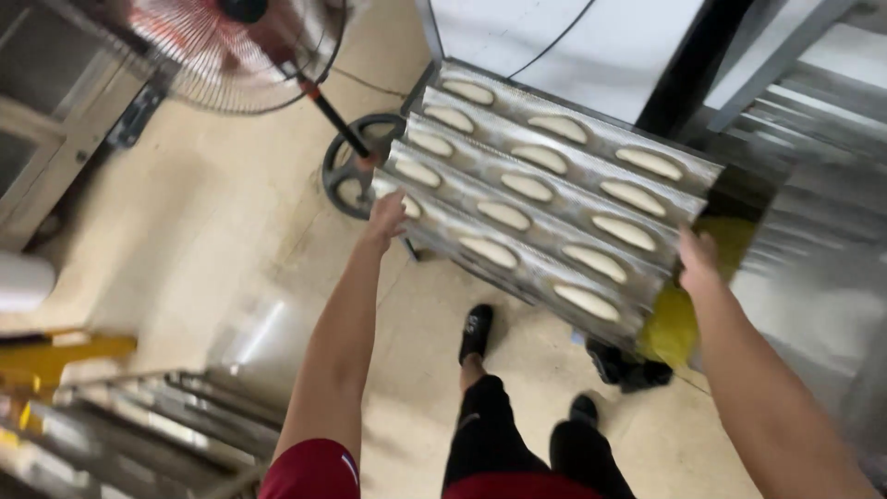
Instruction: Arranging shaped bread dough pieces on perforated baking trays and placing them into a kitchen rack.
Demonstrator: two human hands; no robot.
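at the far left stands a pale cabinet (37,102), and low in the left corner the bars of a metal rack (157,416) show with something yellow (65,356) beside them. a red-caged floor fan (236,46) leans over the tan floor (212,240), its round dark base (356,166) just beside the tray's left end. the left hand (386,220) grips the left end of a corrugated metal baking tray (554,139), fingers curled over its edge. the tray is held out in front of the person at a tilt, above their black shoes (477,331); each of its long channels carries pale oval loaves of raw dough (527,187), three to a row. the right hand (699,263) clasps the tray's right end, fingers wrapped around it. a yellow patch (679,319) shows under that end, and ribbed steel surfaces (822,231) fill the right.
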